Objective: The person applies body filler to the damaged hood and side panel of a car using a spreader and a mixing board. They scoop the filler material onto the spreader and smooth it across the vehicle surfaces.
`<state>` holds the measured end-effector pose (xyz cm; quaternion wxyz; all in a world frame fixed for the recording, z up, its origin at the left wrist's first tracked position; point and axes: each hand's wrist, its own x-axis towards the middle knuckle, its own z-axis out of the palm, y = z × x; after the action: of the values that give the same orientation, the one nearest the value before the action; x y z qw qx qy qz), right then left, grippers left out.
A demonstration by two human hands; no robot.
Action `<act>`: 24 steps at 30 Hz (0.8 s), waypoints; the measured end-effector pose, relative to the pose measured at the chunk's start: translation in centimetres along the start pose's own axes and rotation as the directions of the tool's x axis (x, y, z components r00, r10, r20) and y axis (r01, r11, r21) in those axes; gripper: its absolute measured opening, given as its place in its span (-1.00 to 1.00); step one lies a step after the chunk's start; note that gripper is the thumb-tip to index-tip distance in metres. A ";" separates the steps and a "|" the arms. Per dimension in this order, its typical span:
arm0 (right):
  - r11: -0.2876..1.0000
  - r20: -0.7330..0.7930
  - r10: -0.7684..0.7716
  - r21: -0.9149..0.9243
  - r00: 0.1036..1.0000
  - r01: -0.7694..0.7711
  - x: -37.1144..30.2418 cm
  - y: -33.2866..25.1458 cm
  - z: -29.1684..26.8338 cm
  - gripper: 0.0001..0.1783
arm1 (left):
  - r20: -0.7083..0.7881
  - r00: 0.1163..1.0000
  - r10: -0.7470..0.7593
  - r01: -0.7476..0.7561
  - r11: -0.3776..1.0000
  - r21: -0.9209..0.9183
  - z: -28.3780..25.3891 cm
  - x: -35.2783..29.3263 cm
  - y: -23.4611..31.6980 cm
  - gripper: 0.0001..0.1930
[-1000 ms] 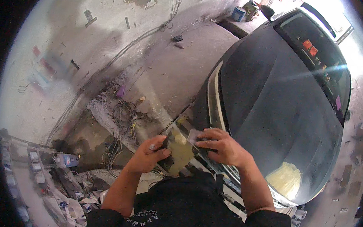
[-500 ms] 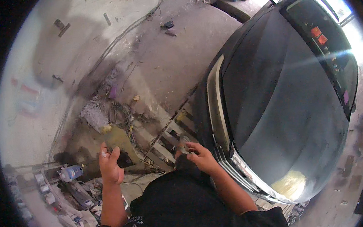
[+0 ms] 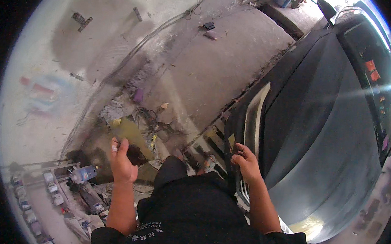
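1. At left, a flat, olive-yellow-smeared board [image 3: 134, 135] is pinched at its near-left edge by the left hand's [image 3: 124, 166] thumb and fingers; its smeared face is turned up, seemingly so the small yellow lump [image 3: 116, 122] stays on it.
2. Rightward, a thin, yellowish, flat blade [image 3: 232, 141] is pinched in the right hand [image 3: 246, 164], its end left projecting, presumably to keep the edge free.
3. Beyond, a matte dark-grey car [image 3: 302, 128] is seen; whether it is touched cannot be told.

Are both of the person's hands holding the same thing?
No, the left hand holds a flat board, while the right hand, apart from it, holds a small flat piece.
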<state>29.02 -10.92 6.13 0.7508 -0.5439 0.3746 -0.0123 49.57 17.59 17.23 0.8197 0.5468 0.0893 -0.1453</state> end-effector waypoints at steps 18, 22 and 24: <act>0.969 -0.133 0.026 -0.239 0.991 -0.058 15.0 -9.6 15.9 -0.48 | 0.128 0.985 -0.118 0.106 0.990 0.094 0.7 31.5 4.9 -0.76; 0.966 -0.244 0.040 -0.239 0.969 -0.100 17.0 -13.0 17.8 -0.48 | 0.131 0.966 -0.222 0.209 0.973 0.101 4.2 36.3 5.2 -0.71; 0.974 -0.268 0.020 -0.210 0.963 -0.079 18.2 -13.8 18.2 -0.47 | 0.225 0.950 -0.215 0.155 0.953 0.259 5.3 38.8 3.9 -0.68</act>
<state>57.97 -9.60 9.91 0.6297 -0.6071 0.4840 -0.0246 87.35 8.63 10.81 0.7353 0.6077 0.0183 -0.2995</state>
